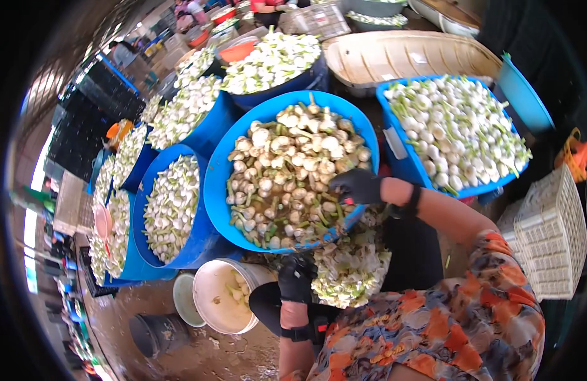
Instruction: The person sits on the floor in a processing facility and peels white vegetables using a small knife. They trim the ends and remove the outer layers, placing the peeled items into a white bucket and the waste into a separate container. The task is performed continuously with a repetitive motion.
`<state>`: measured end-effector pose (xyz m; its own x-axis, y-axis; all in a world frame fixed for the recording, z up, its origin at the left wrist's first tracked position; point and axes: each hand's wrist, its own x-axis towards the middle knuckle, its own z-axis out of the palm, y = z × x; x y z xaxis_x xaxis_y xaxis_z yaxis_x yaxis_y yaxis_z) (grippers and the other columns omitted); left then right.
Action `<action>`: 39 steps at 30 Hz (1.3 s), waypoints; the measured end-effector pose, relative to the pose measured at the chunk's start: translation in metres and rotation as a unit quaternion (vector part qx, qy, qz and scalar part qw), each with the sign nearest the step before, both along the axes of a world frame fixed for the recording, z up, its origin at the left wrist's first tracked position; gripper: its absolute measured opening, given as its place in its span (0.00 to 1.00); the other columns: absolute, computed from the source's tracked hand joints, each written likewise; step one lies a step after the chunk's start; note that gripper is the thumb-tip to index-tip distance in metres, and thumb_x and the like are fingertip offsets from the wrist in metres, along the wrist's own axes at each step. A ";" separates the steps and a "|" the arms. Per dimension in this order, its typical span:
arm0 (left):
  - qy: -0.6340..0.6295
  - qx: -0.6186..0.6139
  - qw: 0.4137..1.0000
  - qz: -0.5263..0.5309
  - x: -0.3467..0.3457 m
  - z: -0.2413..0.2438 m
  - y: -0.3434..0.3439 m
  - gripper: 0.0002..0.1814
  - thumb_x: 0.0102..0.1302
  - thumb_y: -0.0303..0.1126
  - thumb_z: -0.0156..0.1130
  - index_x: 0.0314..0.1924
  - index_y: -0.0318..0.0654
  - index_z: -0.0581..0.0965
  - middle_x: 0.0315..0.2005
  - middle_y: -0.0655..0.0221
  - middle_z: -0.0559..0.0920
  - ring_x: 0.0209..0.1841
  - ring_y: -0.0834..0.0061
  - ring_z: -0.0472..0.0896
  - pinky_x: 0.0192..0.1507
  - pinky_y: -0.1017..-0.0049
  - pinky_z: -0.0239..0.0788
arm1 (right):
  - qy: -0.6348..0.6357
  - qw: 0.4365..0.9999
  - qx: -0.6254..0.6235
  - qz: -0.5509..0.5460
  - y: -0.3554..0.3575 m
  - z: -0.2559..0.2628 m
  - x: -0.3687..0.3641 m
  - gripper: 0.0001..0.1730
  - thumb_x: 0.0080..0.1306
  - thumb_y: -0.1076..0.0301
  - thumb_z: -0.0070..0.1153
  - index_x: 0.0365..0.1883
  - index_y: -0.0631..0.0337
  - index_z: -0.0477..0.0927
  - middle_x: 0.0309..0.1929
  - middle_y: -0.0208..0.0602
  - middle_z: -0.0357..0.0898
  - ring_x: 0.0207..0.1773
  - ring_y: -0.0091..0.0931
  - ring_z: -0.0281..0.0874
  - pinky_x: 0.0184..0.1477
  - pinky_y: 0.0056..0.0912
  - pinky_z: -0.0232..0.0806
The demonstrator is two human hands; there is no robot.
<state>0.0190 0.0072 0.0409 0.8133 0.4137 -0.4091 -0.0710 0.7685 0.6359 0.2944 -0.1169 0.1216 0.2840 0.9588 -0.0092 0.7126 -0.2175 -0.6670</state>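
My right hand [359,186], in a black glove, is over the near right side of a large blue tub [217,190]. It is at the edge of a heap of soiled garlic bulbs [293,157] with cut green stems, sitting in murky water. A small red piece [349,201] shows at its fingers; whether it is a tool handle is unclear. Below the tub's front rim is my left hand [296,278], also black-gloved, with curled fingers. A small pale spot shows there, and what it holds is hidden. Peeled skins and stem trimmings [353,274] are piled between my knees.
A white bucket [222,295] with a few bulbs stands at my left, beside a dark bucket [157,333]. Blue tubs of cleaned bulbs [172,209] line the left. A rectangular blue tub [403,157] of white bulbs is at right, with plastic crates [550,233] behind my elbow.
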 end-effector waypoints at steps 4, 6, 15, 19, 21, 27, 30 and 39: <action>0.080 0.113 0.990 0.007 -0.001 0.027 0.000 0.14 0.54 0.43 0.51 0.28 0.38 0.71 0.24 0.61 0.77 0.25 0.66 0.74 0.29 0.71 0.65 | -0.075 0.988 -0.132 0.003 0.128 -0.037 0.005 0.32 0.50 0.60 0.55 0.53 0.59 0.64 0.49 0.46 0.67 0.52 0.40 0.64 0.53 0.39 0.58; 0.067 0.015 0.997 0.024 -0.006 0.023 0.008 0.12 0.54 0.39 0.51 0.28 0.37 0.70 0.23 0.61 0.76 0.25 0.66 0.74 0.30 0.70 0.67 | -0.115 0.984 -0.136 0.015 0.181 -0.062 0.009 0.31 0.51 0.63 0.54 0.54 0.59 0.62 0.51 0.46 0.65 0.54 0.41 0.62 0.51 0.43 0.59; 0.091 -0.005 0.996 0.020 -0.004 0.026 0.039 0.09 0.51 0.36 0.52 0.27 0.38 0.71 0.29 0.57 0.76 0.28 0.66 0.75 0.31 0.71 0.67 | -0.396 0.838 -0.326 0.186 0.285 -0.138 -0.023 0.10 0.56 0.68 0.46 0.34 0.52 0.78 0.42 0.35 0.74 0.47 0.36 0.69 0.46 0.47 0.56; 0.047 -0.026 0.998 0.031 -0.008 0.013 0.042 0.11 0.52 0.37 0.52 0.31 0.38 0.71 0.28 0.60 0.76 0.27 0.68 0.74 0.30 0.72 0.65 | -0.375 0.868 -0.239 0.220 0.260 -0.166 -0.054 0.12 0.56 0.60 0.46 0.31 0.52 0.79 0.37 0.33 0.77 0.43 0.34 0.73 0.42 0.44 0.62; 0.029 -0.022 0.999 0.034 -0.015 0.000 0.047 0.11 0.54 0.38 0.52 0.33 0.38 0.72 0.27 0.62 0.76 0.27 0.69 0.73 0.29 0.73 0.65 | -0.324 0.882 -0.249 0.235 0.252 -0.172 -0.051 0.14 0.53 0.57 0.47 0.31 0.54 0.79 0.36 0.36 0.77 0.41 0.36 0.73 0.41 0.43 0.63; 0.046 -0.070 0.993 0.089 -0.014 0.002 0.044 0.18 0.55 0.37 0.56 0.46 0.42 0.69 0.35 0.65 0.75 0.30 0.75 0.75 0.29 0.76 0.67 | -0.201 0.943 -0.208 0.164 0.199 -0.107 -0.026 0.17 0.46 0.56 0.51 0.29 0.59 0.77 0.31 0.44 0.76 0.36 0.41 0.73 0.40 0.41 0.65; -0.032 0.020 0.994 0.103 -0.006 0.012 0.037 0.25 0.55 0.35 0.57 0.53 0.44 0.64 0.43 0.64 0.71 0.32 0.73 0.76 0.29 0.73 0.69 | -0.048 0.981 -0.040 0.182 0.164 -0.072 -0.039 0.13 0.42 0.67 0.56 0.27 0.64 0.76 0.24 0.46 0.75 0.28 0.38 0.74 0.31 0.34 0.66; -0.089 -0.045 0.993 0.063 0.015 0.017 0.009 0.20 0.53 0.37 0.60 0.46 0.43 0.69 0.34 0.69 0.74 0.35 0.74 0.74 0.33 0.70 0.70 | 0.211 0.954 0.157 0.141 0.082 0.018 -0.108 0.08 0.44 0.71 0.58 0.23 0.63 0.75 0.18 0.34 0.73 0.21 0.25 0.71 0.27 0.25 0.64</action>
